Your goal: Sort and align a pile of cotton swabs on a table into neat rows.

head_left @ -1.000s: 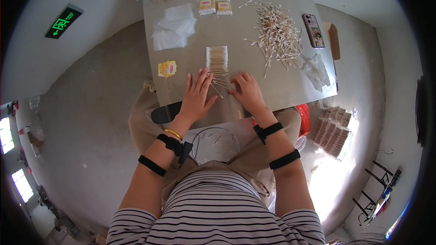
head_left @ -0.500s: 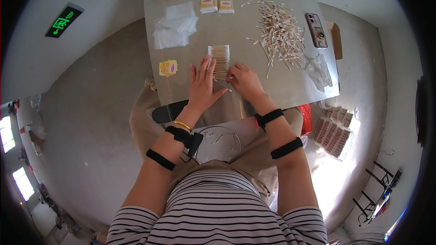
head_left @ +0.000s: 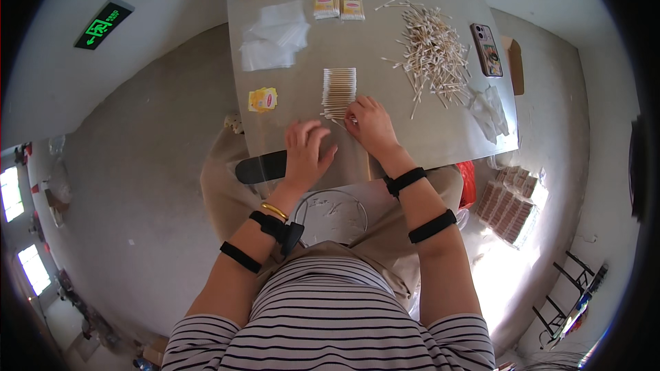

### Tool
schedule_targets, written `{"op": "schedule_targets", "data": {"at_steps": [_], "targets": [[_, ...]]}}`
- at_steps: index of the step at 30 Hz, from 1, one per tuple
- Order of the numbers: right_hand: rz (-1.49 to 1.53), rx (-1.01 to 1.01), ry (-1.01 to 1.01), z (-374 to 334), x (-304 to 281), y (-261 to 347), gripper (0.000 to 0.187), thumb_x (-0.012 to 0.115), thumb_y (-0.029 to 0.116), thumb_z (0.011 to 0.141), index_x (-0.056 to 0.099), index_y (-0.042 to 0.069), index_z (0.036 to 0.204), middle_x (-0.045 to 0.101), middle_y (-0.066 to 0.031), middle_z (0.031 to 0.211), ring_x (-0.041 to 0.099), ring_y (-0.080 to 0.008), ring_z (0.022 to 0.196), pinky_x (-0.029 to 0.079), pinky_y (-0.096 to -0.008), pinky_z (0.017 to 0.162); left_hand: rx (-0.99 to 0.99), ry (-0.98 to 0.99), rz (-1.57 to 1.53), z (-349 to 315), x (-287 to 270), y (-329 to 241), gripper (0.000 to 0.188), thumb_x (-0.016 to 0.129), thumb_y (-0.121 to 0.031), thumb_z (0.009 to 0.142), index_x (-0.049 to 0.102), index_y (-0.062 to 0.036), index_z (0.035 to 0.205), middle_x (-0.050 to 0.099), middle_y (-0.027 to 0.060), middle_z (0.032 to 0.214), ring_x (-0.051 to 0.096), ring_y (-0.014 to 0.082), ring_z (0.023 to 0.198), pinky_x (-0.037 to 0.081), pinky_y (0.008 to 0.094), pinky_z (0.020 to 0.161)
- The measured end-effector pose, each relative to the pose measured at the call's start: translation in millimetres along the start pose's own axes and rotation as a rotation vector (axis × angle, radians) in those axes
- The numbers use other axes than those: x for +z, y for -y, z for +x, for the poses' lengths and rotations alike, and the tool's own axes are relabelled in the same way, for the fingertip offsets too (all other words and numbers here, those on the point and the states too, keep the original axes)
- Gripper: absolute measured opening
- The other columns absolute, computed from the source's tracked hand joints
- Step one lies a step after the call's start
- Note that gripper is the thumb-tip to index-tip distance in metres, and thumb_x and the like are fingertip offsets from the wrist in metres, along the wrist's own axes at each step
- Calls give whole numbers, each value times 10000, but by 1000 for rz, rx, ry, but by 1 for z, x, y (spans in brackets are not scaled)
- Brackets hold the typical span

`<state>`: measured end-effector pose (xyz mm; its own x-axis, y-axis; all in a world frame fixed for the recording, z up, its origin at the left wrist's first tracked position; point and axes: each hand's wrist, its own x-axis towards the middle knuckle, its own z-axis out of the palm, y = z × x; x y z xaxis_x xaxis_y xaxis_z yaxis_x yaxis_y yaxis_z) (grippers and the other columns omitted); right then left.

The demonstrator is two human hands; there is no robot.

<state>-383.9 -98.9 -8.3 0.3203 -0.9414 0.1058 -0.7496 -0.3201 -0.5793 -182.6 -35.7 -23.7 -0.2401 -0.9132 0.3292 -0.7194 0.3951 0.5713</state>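
A neat row of cotton swabs (head_left: 339, 91) lies side by side on the metal table in front of me. My right hand (head_left: 372, 126) is at the row's near right corner, its fingers closed on a cotton swab that they mostly hide. Just left of there and nearer to me, my left hand (head_left: 307, 154) hovers at the table's front edge, fingers apart and holding nothing. A large loose heap of cotton swabs (head_left: 434, 55) spreads over the right of the table. Small yellow cards (head_left: 262, 99) lie to the left.
Clear plastic bags (head_left: 275, 38) lie at the left of the table (head_left: 295, 89). Two filled swab packs (head_left: 326, 4) sit farther back. At the right are a phone (head_left: 486, 49) and a crumpled white cloth or glove (head_left: 489, 113). Stacked packs (head_left: 510, 205) stand on the floor.
My left hand has lifted away from the row's left side and drawn back toward me. My right hand stays at the row's near corner. The whole view has shifted slightly.
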Motion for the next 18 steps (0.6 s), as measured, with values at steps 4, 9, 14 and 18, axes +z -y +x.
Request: {"op": "schedule_targets", "data": {"at_steps": [4, 9, 14, 18], "targets": [[-24, 3, -23, 0, 4, -3, 69, 707, 94, 797, 657, 84, 844, 606, -78, 926, 609, -281, 951, 498, -406, 861, 102, 163, 62, -8, -2, -15, 382, 754, -244, 839, 660, -178, 1203, 523, 75, 1121, 512, 303, 1081, 369, 496, 1014], [45, 16, -32, 0, 4, -5, 66, 705, 80, 808, 651, 68, 843, 612, -82, 916, 616, -293, 928, 510, -414, 837, 143, 218, 74, -6, 0, -23, 418, 722, -221, 867, 642, -171, 1275, 538, 68, 1079, 538, 254, 1051, 383, 453, 985], [187, 168, -34, -4, -16, -1, 59, 695, 78, 800, 646, 64, 829, 614, -97, 900, 618, -311, 913, 513, -424, 810, 96, 255, 79, 2, 4, -23, 488, 714, -238, 877, 607, -182, 1351, 516, 81, 1032, 513, 280, 1023, 372, 463, 962], [202, 156, -26, -18, -32, -7, 72, 705, 75, 792, 640, 67, 823, 597, -99, 866, 615, -310, 884, 515, -427, 791, 57, 180, 41, 13, 6, -19, 450, 687, -216, 894, 590, -122, 1323, 531, 93, 1047, 522, 300, 1030, 363, 452, 955]]}}
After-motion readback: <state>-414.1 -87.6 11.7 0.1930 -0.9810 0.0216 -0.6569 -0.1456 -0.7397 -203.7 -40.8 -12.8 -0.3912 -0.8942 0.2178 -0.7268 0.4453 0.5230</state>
